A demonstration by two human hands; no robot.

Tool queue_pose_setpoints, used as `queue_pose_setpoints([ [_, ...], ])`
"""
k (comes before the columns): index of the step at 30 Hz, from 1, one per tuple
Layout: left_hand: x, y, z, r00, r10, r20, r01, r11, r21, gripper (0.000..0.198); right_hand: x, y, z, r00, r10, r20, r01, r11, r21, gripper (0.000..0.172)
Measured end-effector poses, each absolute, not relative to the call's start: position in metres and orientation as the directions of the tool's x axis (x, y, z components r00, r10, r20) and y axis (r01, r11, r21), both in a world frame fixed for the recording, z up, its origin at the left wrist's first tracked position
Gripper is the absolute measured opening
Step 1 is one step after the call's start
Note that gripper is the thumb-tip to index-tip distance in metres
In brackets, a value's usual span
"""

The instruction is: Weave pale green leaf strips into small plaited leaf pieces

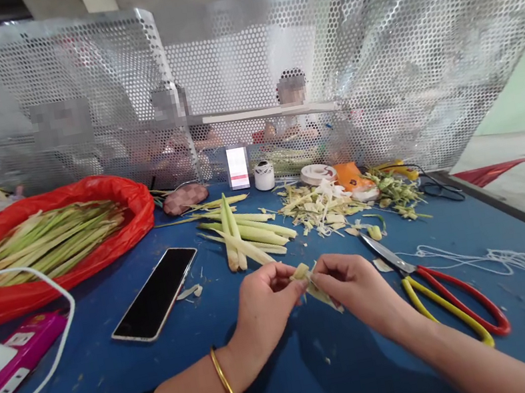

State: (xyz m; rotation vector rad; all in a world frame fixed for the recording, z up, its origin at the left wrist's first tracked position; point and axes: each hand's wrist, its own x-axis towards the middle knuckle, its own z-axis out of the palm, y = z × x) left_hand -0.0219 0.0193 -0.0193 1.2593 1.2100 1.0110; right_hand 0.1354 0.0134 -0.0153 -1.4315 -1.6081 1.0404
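Both hands meet above the near middle of the blue table. My left hand (265, 301), with a gold bangle at the wrist, pinches a small pale green piece of plant husk (301, 272) between thumb and fingertips. Close against it, my right hand (351, 279) has its fingers pinched together at the other side of the same piece; a pale strip hangs below these fingers. Just beyond my left hand lie several long pale green husk leaves (252, 229). Scissors (423, 276) with red and yellow handles lie to the right of my right hand, blades slightly apart.
A black-screened phone (155, 296) and a red bag (134, 188) of long stalks lie left, beside a magenta power strip (31, 356). Husk scraps (318, 207) are heaped beyond my hands. White string (497, 260) lies right. A perforated metal screen (238, 58) stands behind, people beyond it.
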Motion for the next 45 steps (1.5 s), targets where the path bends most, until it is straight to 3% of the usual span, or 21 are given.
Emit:
queue_pose_setpoints([
  [3, -0.023, 0.019, -0.020, 0.138, 0.990, -0.036, 0.166, 0.013, 0.986, 0.016, 0.134, 0.013, -0.016, -0.095, 0.994, 0.048, 0.385, 0.081, -0.919, 0.025],
  [8, -0.024, 0.018, -0.020, 0.176, 0.984, 0.004, 0.211, -0.041, 0.977, 0.016, 0.135, 0.013, -0.016, -0.142, 0.988, 0.056, 0.189, 0.083, -0.978, 0.019],
  [16, -0.023, 0.014, -0.023, 0.276, 0.956, 0.104, 0.384, -0.208, 0.900, 0.012, 0.137, 0.013, -0.012, -0.080, 0.994, 0.078, 0.363, 0.102, -0.926, 0.025],
  [23, -0.024, 0.010, -0.017, 0.492, 0.871, -0.019, 0.425, -0.221, 0.878, 0.016, 0.138, 0.012, -0.012, -0.050, 0.995, 0.082, 0.317, 0.094, -0.944, 0.030],
  [27, -0.024, 0.007, -0.020, 0.577, 0.811, -0.095, 0.348, -0.139, 0.927, 0.020, 0.139, 0.014, -0.011, -0.019, 0.995, 0.097, 0.271, 0.099, -0.957, 0.030],
  [33, -0.022, 0.009, -0.015, 0.552, 0.808, -0.205, 0.268, 0.061, 0.961, 0.014, 0.134, 0.014, -0.010, -0.017, 0.995, 0.097, 0.184, 0.099, -0.978, 0.026],
  [36, -0.021, 0.010, -0.012, 0.522, 0.816, -0.249, 0.214, 0.157, 0.964, 0.022, 0.132, 0.013, -0.010, -0.027, 0.995, 0.100, 0.155, 0.103, -0.983, 0.022],
  [39, -0.021, 0.009, -0.013, 0.464, 0.844, -0.271, 0.200, 0.198, 0.960, 0.031, 0.132, 0.011, -0.010, -0.052, 0.990, 0.132, 0.128, 0.138, -0.982, 0.020],
  [45, -0.020, 0.008, -0.018, 0.467, 0.832, -0.299, 0.169, 0.248, 0.954, 0.033, 0.132, 0.004, -0.011, -0.170, 0.956, 0.239, 0.154, 0.266, -0.952, 0.018],
])
